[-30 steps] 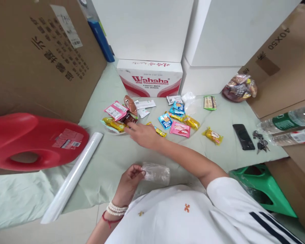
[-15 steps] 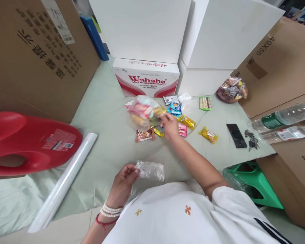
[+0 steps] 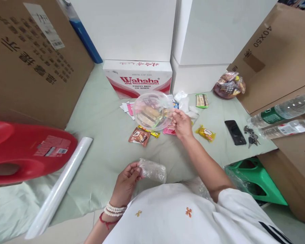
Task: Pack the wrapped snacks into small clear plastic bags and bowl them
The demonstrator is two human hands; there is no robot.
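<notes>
My right hand (image 3: 182,125) pinches the rim of a clear round plastic bowl (image 3: 142,119), which is tilted over the middle of the cloth. Wrapped snacks show inside or through it; the clear wall makes it hard to tell which. Closer to my body, my left hand (image 3: 127,178) grips a small crinkled clear plastic wrapper (image 3: 153,170) by its left end. Around the bowl lie a brown biscuit packet (image 3: 139,136), a yellow packet (image 3: 152,133), a pink packet (image 3: 169,130) and a yellow wrapped cake (image 3: 205,133), some partly hidden behind bowl and hand.
A Wahaha carton (image 3: 139,79) stands behind the snacks. To the left are a red jug (image 3: 27,149) and a plastic roll (image 3: 59,186). A phone (image 3: 235,132), keys (image 3: 253,139), bottles (image 3: 282,113) and a snack-filled container (image 3: 228,86) are on the right.
The bowl has shifted right and tilted so its round outline shows more plainly. My right hand moved with it. My left hand keeps the wrapper, and the view has shifted slightly.
</notes>
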